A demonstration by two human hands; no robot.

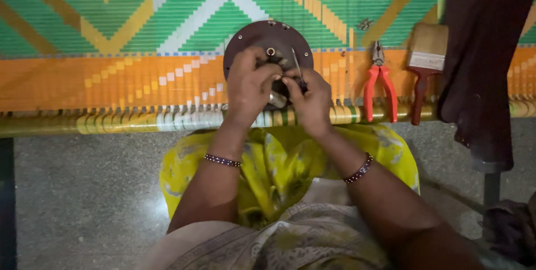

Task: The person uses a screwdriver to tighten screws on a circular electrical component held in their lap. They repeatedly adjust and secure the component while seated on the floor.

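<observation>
1. A round brown metal plate (272, 38) lies flat on a woven bed (111, 75) with green, orange and yellow stripes. Its flat face looks up at the camera.
2. It is round, so it has no long side. A small ring-shaped part (271, 52) sticks up near its middle.
3. The left hand (248, 83) is curled over the lower part of the plate and grips it.
4. The right hand (312, 100) is closed around a thin metal tool (296, 63). The tool's long line runs up and a little to the left, with its tip toward the middle of the plate.
5. Both hands hide the bottom half of the plate. A shiny bit (275, 100) shows between them, but it is too hidden to tell what it is.
6. Red pliers (379, 83) and a paintbrush (424, 61) lie to the right, well apart from the hands, with their handles pointing toward the person.
7. A dark cloth (480, 69) hangs at the right and is cut off at the top edge.
</observation>
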